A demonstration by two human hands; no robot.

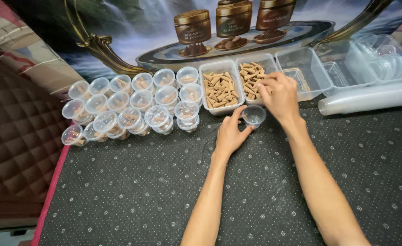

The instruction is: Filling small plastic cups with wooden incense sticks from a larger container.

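Two trays of brown cones [220, 90] flank right hand [279, 94] pinching cones; left hand [230, 133] grips small cup [254, 115].

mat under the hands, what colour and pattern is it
The dark grey fabric mat is covered in small white dots and has a pink left edge, seen in the head view.

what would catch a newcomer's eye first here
The left hand steadies a small clear cup on the dark dotted mat, while the right hand reaches into a tray of tan cones. At left stands a cluster of lidded cups.
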